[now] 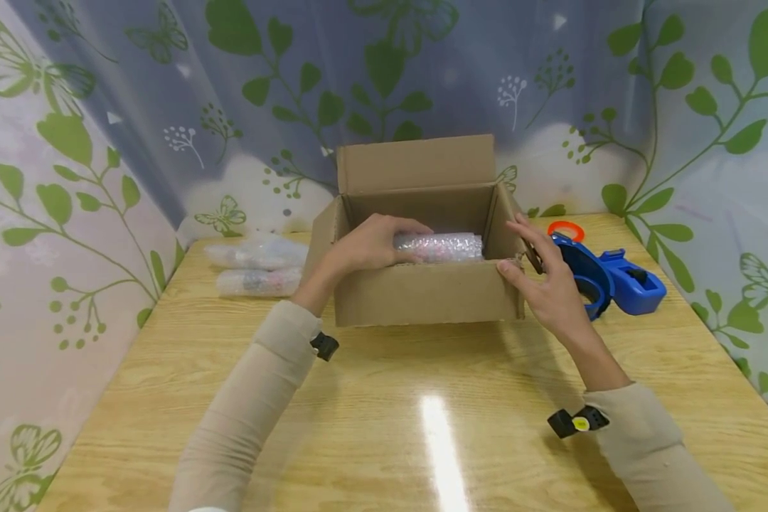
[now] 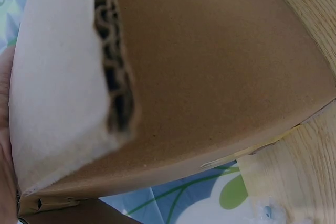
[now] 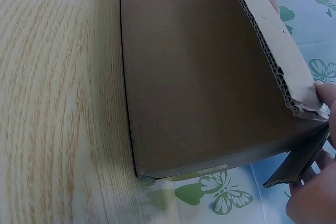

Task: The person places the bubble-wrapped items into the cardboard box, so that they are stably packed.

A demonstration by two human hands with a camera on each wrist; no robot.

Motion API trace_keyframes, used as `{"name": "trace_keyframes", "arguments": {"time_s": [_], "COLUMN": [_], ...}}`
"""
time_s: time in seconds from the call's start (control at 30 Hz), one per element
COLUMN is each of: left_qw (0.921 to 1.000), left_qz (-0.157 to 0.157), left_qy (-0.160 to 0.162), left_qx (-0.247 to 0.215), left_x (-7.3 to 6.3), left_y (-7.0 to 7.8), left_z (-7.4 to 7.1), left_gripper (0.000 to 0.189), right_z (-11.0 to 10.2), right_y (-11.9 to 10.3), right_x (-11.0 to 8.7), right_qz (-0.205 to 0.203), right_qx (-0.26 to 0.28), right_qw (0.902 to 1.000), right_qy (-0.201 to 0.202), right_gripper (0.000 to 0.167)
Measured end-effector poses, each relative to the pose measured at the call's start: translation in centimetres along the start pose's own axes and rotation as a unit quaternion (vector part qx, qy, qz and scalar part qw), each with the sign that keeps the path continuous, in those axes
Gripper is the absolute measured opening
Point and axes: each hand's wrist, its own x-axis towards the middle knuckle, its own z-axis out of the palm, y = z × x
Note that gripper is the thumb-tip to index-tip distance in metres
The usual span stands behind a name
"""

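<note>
An open cardboard box (image 1: 429,295) stands on the table, its back flap raised. Inside lies a cylinder-shaped bundle in bubble wrap (image 1: 441,247); what it wraps is not clear. My left hand (image 1: 374,242) reaches over the box's front left corner and grips the bundle's left end, with some fingers hidden. At the front right corner, my right hand (image 1: 544,277) holds the box, thumb on the front edge and fingers along the right side flap. The right wrist view shows this hand (image 3: 315,192) beside a bent flap (image 3: 299,161). The left wrist view is mostly cardboard (image 2: 226,72).
Two more bubble-wrapped bundles lie left of the box, a rear one (image 1: 256,252) and a front one (image 1: 259,282). To the right are a blue tape dispenser (image 1: 640,288) and an orange ring (image 1: 566,230). A patterned curtain (image 1: 294,71) hangs behind the wooden table (image 1: 384,412).
</note>
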Motion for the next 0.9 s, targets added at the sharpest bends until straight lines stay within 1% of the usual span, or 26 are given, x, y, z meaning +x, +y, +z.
{"name": "trace_keyframes", "arguments": {"time_s": [0.17, 0.3, 0.37, 0.5, 0.57, 0.63, 0.73, 0.83, 0.9], "left_qw": [0.9992, 0.9985, 0.9975, 0.9933, 0.9901, 0.9873, 0.9833, 0.9810, 0.9801], "left_qz": [-0.006, -0.005, -0.003, 0.007, 0.009, 0.009, -0.004, -0.019, -0.039], "left_qy": [0.025, 0.046, 0.060, 0.093, 0.105, 0.121, 0.138, 0.154, 0.165], "left_qx": [-0.030, -0.029, -0.037, -0.070, -0.093, -0.103, -0.118, -0.117, -0.102], "left_x": [0.0, -0.1, -0.2, -0.5, -0.8, -1.2, -2.4, -4.2, -5.6], "left_y": [0.3, 0.3, 0.2, 0.0, -0.1, -0.2, -0.7, -2.0, -3.2], "left_z": [-0.1, -0.1, -0.1, -0.3, -0.7, -1.5, -3.4, -5.6, -6.9], "left_gripper": [0.043, 0.041, 0.039, 0.037, 0.037, 0.037, 0.039, 0.043, 0.044], "right_z": [-0.1, -0.1, -0.1, 0.0, 0.0, 0.0, 0.0, 0.0, 0.0], "right_y": [0.1, 0.2, 0.2, 0.3, 0.3, 0.4, 0.4, 0.4, 0.4], "right_x": [-0.1, -0.1, 0.0, 0.0, 0.0, -0.1, 0.0, 0.1, 0.2], "right_qz": [-0.003, -0.008, -0.008, -0.008, -0.008, -0.008, -0.009, -0.011, -0.013], "right_qx": [0.003, 0.006, 0.007, 0.011, 0.013, 0.016, 0.017, 0.013, 0.011], "right_qw": [1.0000, 0.9999, 0.9999, 0.9999, 0.9999, 0.9998, 0.9998, 0.9999, 0.9999], "right_qy": [0.002, 0.003, 0.002, -0.003, -0.002, -0.001, -0.001, -0.001, -0.001], "right_gripper": [0.059, 0.059, 0.060, 0.061, 0.062, 0.062, 0.062, 0.062, 0.062]}}
